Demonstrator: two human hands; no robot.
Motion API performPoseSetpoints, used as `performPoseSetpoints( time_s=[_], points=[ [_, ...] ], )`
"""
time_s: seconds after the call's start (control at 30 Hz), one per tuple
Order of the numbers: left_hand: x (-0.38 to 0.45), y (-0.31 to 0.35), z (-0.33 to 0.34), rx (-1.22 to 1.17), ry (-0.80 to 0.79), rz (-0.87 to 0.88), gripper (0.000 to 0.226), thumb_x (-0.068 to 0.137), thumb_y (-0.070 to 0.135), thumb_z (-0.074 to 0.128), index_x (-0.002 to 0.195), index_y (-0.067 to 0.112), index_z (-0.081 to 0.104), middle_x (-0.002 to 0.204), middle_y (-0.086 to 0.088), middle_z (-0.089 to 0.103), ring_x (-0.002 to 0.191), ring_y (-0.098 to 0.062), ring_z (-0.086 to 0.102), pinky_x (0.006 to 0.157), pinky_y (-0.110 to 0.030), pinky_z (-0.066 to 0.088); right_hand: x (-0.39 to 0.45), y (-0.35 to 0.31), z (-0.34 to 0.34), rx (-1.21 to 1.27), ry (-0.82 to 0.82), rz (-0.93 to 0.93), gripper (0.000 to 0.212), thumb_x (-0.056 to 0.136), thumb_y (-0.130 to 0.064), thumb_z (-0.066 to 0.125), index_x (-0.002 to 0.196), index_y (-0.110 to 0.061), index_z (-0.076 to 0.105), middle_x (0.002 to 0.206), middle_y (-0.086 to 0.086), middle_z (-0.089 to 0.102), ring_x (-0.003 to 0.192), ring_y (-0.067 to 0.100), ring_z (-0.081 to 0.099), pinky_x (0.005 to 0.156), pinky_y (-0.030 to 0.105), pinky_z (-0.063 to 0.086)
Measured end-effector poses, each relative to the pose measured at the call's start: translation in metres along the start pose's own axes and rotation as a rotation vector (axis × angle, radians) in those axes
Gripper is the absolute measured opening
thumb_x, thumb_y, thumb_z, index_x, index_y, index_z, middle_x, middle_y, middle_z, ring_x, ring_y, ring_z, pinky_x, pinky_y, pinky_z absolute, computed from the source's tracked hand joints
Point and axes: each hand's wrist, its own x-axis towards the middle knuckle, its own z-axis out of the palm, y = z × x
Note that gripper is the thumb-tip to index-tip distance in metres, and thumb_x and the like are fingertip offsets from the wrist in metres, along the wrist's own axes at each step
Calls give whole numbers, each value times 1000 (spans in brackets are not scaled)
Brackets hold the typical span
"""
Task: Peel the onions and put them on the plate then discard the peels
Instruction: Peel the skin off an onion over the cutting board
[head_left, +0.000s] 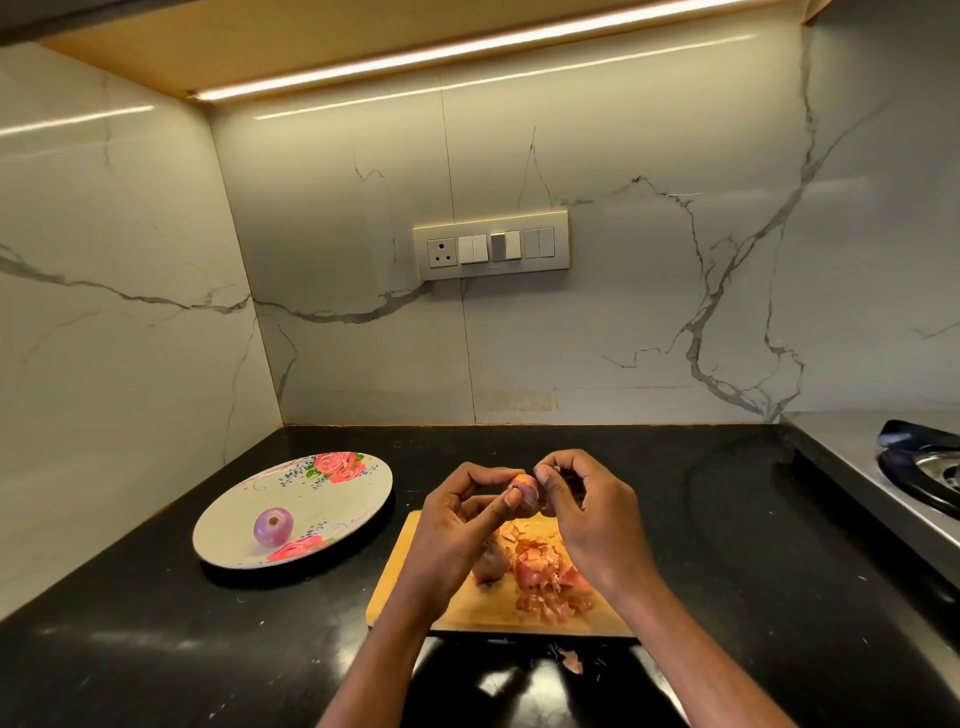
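My left hand (457, 512) and my right hand (582, 499) hold a small reddish onion (525, 489) between them above the wooden cutting board (415, 587). The left fingers curl round the onion's left side, and the right thumb and fingers pinch its skin on the right. An unpeeled brown onion (491, 561) lies on the board under my left hand. Beside it sits a heap of orange-pink peels (548, 577). One peeled purple onion (273, 526) rests on the flowered plate (332, 499) at the left.
A stray peel (571, 661) lies on the black counter (156, 623) in front of the board. A gas stove (919, 467) stands at the far right edge. Marble walls close the counter at the back and left, with a switch panel (491, 245).
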Motion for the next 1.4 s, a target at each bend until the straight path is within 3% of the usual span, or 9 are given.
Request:
performPoseSetpoints(
  time_s=[0.1,0.2,0.27,0.43,0.6,0.87,1.2,1.4],
  points=[
    [1,-2,-1,15,21,-1,37,81,31,72,113,13,67,105,4,74,101,-15,72,84,-27,58,2,2,-1,44,-35,63,11,98,-22,63,103,-29,69,93,-11,70,87,8,71,73,24,61],
    [3,-3,-3,26,52,-1,38,80,35,72,113,15,68,106,4,74,103,-13,71,87,-29,58,1,3,-3,-29,-79,33,26,96,-13,67,113,-31,71,106,-15,71,100,1,68,86,17,57],
    [3,-4,-3,31,75,3,38,80,36,71,113,17,69,106,4,73,103,-13,71,85,-27,58,1,1,-4,-44,-102,6,25,96,-17,67,115,-33,72,110,-18,70,105,-2,64,89,12,53],
    [4,-4,-3,31,96,12,36,83,33,70,116,18,69,107,8,74,102,-10,71,82,-23,58,-1,-8,-4,49,-146,-4,25,93,-36,67,117,-33,73,107,-20,73,105,-3,66,88,18,56],
    [3,-4,-3,58,71,10,42,77,30,78,117,23,67,110,13,72,104,-3,69,82,-19,56,0,-5,-5,58,-75,-30,21,88,-31,74,108,-27,78,97,-17,75,95,0,69,81,25,60],
    [4,-5,-5,77,53,15,40,75,23,80,113,22,70,108,11,74,105,-7,70,85,-21,57,-1,-3,-10,-123,-68,-179,12,89,-24,74,100,-21,77,89,-14,72,93,-5,65,69,6,50],
    [3,-3,-3,86,35,15,42,73,29,78,114,21,70,107,11,74,105,-7,69,85,-21,56,-4,-2,-5,-165,-26,-184,10,84,-20,80,92,-21,74,84,-12,69,77,1,66,66,8,53],
    [2,-1,-5,8,32,-22,42,76,25,77,117,20,69,108,11,73,103,-10,71,81,-23,58,0,-4,-8,63,-100,-29,11,91,-32,72,100,-27,74,88,-14,73,89,5,70,73,22,59]
  ],
)
